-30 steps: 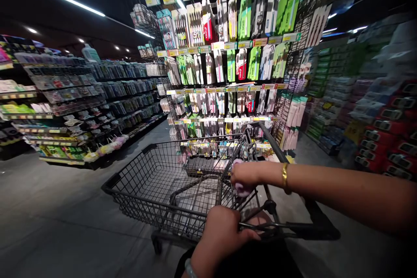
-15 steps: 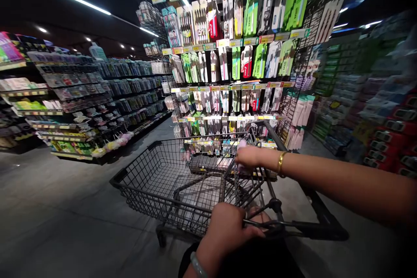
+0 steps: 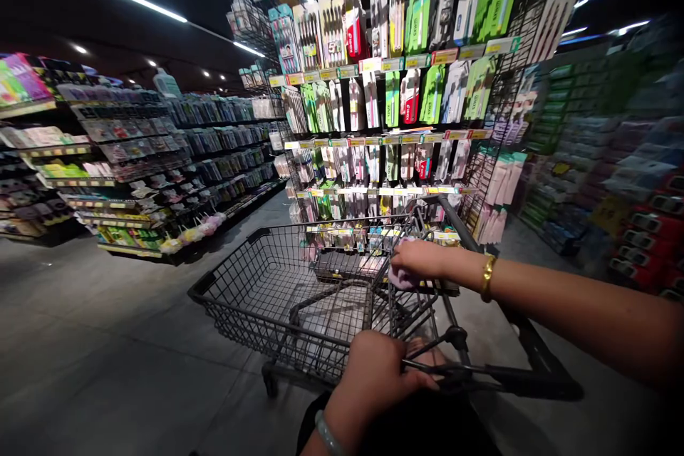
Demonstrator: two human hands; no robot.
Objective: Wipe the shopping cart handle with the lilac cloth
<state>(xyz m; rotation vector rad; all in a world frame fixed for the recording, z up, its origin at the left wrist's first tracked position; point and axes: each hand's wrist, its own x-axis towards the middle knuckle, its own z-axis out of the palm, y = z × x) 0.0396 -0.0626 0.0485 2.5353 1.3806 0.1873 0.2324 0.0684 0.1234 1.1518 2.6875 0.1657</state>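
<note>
While the right hand (image 3: pixel 417 261) bunches lilac cloth (image 3: pixel 402 280), cart wires (image 3: pixel 261 329) crisscross.

Blk wire cart (image 3: pixel 267 331) stands upright, pointing fwd-left, w/ sm. lilac cloth (image 3: pixel 402 279) bunched nr its handle end.

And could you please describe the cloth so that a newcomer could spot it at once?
Find the black wire shopping cart before the toothbrush display. Towards its handle end, follow the gold bracelet to the right hand. The cloth is the pale purple, soft-looking bundle in that hand, unlike the dark cart around it.
</note>
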